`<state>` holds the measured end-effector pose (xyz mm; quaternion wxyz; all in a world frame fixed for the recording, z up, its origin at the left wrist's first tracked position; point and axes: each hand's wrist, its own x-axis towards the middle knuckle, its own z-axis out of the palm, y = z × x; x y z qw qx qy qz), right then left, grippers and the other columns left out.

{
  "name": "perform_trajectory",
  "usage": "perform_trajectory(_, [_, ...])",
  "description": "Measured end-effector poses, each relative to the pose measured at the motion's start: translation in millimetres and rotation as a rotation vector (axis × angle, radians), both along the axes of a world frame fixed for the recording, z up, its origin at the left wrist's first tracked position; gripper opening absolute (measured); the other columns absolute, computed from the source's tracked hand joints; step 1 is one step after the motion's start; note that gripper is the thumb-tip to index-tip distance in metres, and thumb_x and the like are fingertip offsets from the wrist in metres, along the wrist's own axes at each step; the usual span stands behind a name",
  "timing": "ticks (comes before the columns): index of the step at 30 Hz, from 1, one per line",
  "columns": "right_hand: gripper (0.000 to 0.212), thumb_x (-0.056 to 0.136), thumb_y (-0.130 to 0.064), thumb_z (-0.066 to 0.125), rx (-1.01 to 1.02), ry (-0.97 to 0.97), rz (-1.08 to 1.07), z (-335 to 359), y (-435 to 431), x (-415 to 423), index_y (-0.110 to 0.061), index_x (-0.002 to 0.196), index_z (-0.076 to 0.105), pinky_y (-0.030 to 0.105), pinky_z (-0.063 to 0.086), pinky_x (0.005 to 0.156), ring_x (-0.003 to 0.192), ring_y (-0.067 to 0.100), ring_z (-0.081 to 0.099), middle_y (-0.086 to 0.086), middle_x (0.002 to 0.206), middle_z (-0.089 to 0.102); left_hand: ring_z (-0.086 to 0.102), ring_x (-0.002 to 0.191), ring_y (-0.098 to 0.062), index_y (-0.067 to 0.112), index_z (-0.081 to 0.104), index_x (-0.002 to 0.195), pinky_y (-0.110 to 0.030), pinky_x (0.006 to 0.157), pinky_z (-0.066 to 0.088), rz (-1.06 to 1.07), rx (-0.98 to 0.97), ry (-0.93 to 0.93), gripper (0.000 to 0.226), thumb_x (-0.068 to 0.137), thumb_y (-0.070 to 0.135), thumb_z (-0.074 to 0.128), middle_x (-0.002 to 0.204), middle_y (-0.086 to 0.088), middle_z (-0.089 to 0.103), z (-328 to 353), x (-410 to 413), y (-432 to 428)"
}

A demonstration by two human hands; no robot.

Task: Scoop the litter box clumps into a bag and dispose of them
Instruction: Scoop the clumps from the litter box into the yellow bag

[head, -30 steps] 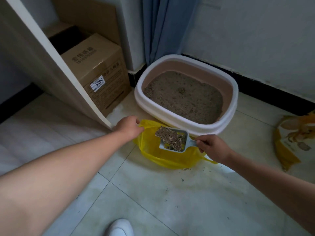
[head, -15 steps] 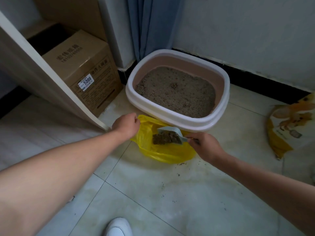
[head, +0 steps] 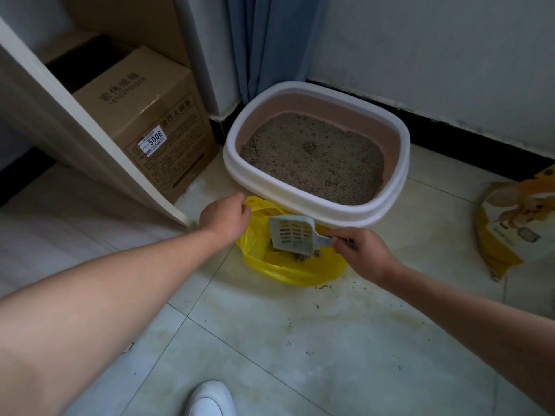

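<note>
A white-rimmed litter box (head: 390, 202) with a pinkish inner wall stands on the floor by the wall, filled with grey-brown litter (head: 315, 157). In front of it a yellow plastic bag (head: 288, 270) lies open on the tiles. My left hand (head: 225, 219) pinches the bag's left edge and holds it open. My right hand (head: 365, 253) grips the handle of a pale slotted scoop (head: 291, 234), which is turned upside down over the bag's mouth. Dumped clumps (head: 303, 256) lie inside the bag under the scoop.
A cardboard box (head: 150, 124) sits left of the litter box behind a slanted white door edge (head: 99, 145). A yellow and white litter sack (head: 516, 223) lies at the right. Crumbs dot the tiles in front of the bag. My white shoe (head: 210, 399) shows at the bottom.
The scoop was carried full over the bag, then tipped over. It is now emptied and inverted, with its load lying in the bag. My left hand has kept hold of the bag edge.
</note>
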<state>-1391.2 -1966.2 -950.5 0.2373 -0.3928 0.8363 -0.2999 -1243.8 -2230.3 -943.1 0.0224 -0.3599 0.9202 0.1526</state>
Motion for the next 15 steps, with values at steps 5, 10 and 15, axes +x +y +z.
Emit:
perform_trajectory(5, [0.034,0.097,-0.02,0.057,0.002,-0.066,-0.054,5.4,-4.4,-1.9,-0.044,0.073,0.063,0.03,0.043,0.058,0.059,0.013,0.057,-0.004,0.064,0.065,0.062,0.09,-0.031,0.017,0.053,0.103,-0.035,0.068,0.043,-0.027,-0.02,0.02,0.024,0.099,0.04,0.049,0.097,-0.005,0.066,2.9,2.3,-0.6])
perform_trajectory(10, [0.027,0.093,-0.02,0.057,-0.011,-0.101,-0.104,10.9,-4.3,-4.7,-0.035,0.078,0.072,0.031,0.043,0.054,0.059,0.022,0.056,0.006,0.066,0.066,0.061,0.096,-0.028,0.016,0.052,0.114,-0.035,0.07,0.044,-0.042,-0.032,0.082,0.027,0.098,0.038,0.051,0.105,-0.004,0.065,4.3,2.7,-3.5])
perform_trajectory(15, [0.025,0.092,-0.02,0.058,-0.05,-0.144,-0.136,14.7,-1.7,-8.9,-0.033,0.082,0.076,0.031,0.043,0.056,0.054,0.012,0.05,0.011,0.067,0.065,0.059,0.1,-0.027,0.015,0.054,0.114,-0.038,0.074,0.046,-0.1,-0.059,0.144,0.026,0.097,0.036,0.053,0.109,-0.004,0.061,5.8,-3.4,-0.2])
